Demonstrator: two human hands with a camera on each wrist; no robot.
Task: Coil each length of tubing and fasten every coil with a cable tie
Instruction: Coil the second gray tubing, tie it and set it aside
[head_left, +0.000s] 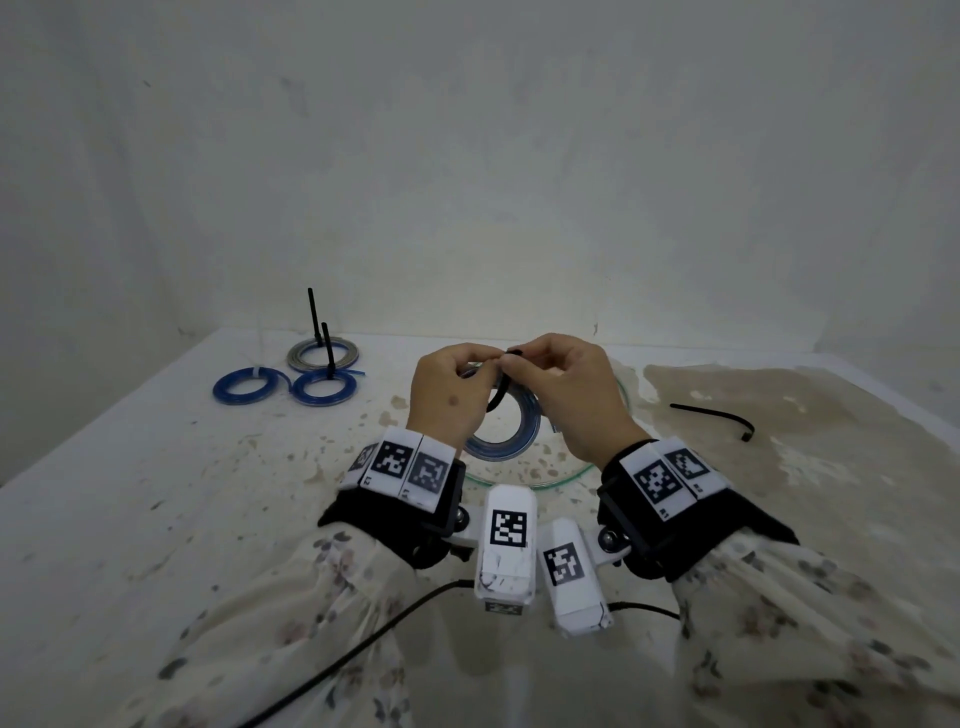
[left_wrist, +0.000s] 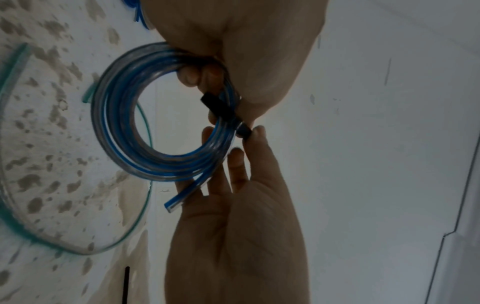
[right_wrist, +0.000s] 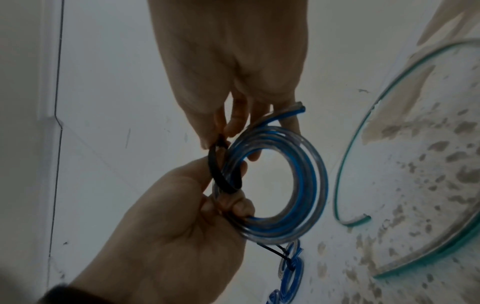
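A coil of clear blue-striped tubing (head_left: 511, 441) hangs upright above the middle of the table (head_left: 156, 493). My left hand (head_left: 452, 384) grips its top, fingers curled round the turns (left_wrist: 116, 127). A black cable tie (head_left: 498, 400) loops round the coil beside those fingers. My right hand (head_left: 561, 384) pinches the tie's end at the top of the coil. In the right wrist view the tie (right_wrist: 215, 168) arcs from the right hand (right_wrist: 228, 127) down to the left hand (right_wrist: 226, 201). One cut end of the tubing (left_wrist: 174, 203) sticks out past the right hand (left_wrist: 241, 148).
Three tied coils lie at the back left: a grey coil (head_left: 323, 354) and two blue coils (head_left: 244, 391), (head_left: 324, 388), two with black tie tails standing up. A loose black cable tie (head_left: 711, 415) lies at the right. Green-tinted loose tubing (head_left: 524, 480) curves on the table under my hands.
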